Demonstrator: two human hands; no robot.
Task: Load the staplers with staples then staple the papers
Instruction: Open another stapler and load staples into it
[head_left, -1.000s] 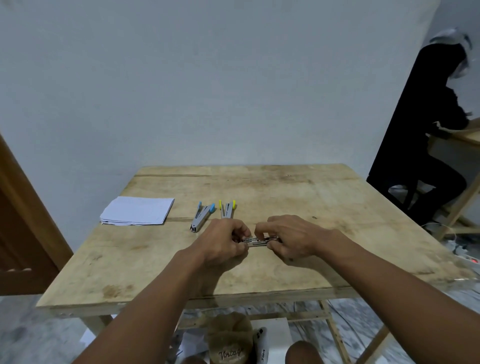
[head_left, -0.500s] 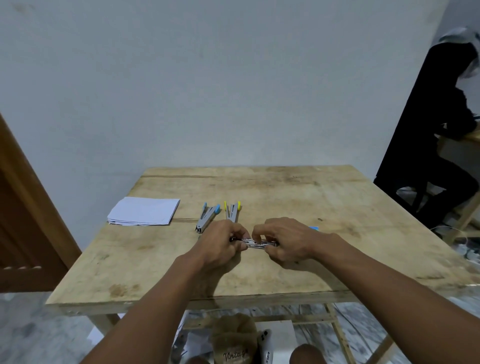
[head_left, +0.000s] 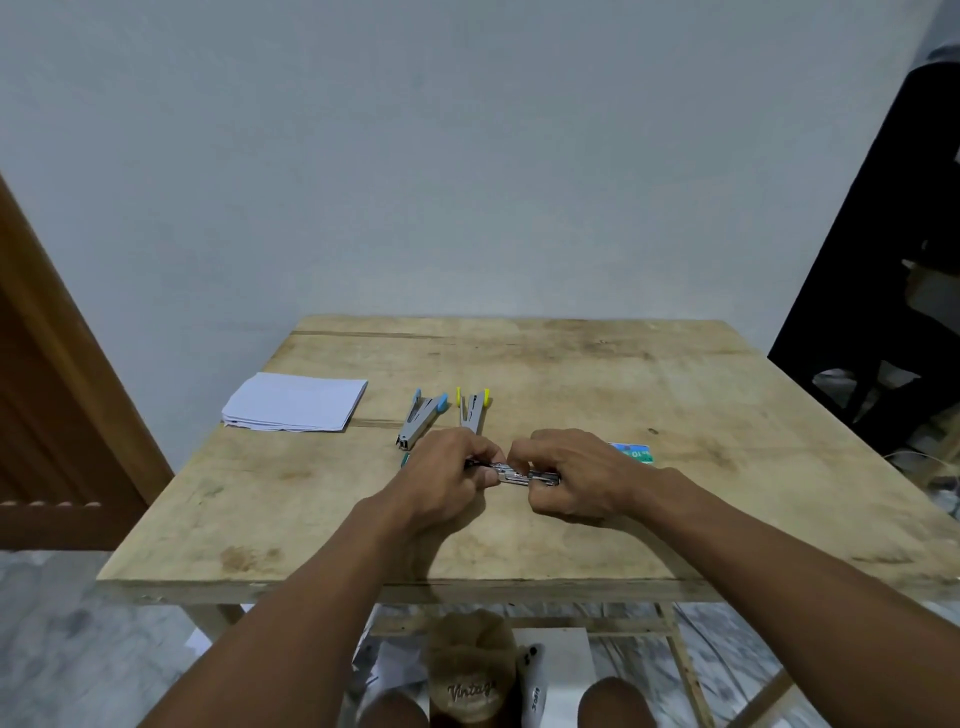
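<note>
Gripping a small metal stapler (head_left: 519, 475) between both hands, low over the near middle of the desk (head_left: 571, 374). Left hand (head_left: 447, 475) is closed round its left end, fingers curled, thumb on top. Right hand (head_left: 576, 475) pinches the right end, fingertips pressing down on the top. Whether a strip of staples sits in the channel I cannot tell; my fingers hide it.

Two more staplers lie just beyond my left hand: the blue-tipped stapler (head_left: 420, 420) angled, the yellow-tipped stapler (head_left: 472, 413) just right of it, both spread open. Papers (head_left: 296, 401) are stacked at the far left, well apart from my hands. A small staple box (head_left: 632, 451) peeks out behind my right hand.

Handling, as I judge it: the stapler is light, rigid and slick steel, with a sprung part likely to snap shut. Best held by the flat sides of the body, fingertips kept off the front mouth. A staple strip would be brittle, breaking if bent; take it by its long edges. The papers are thin and floppy; square them and pinch one corner before stapling.
</note>
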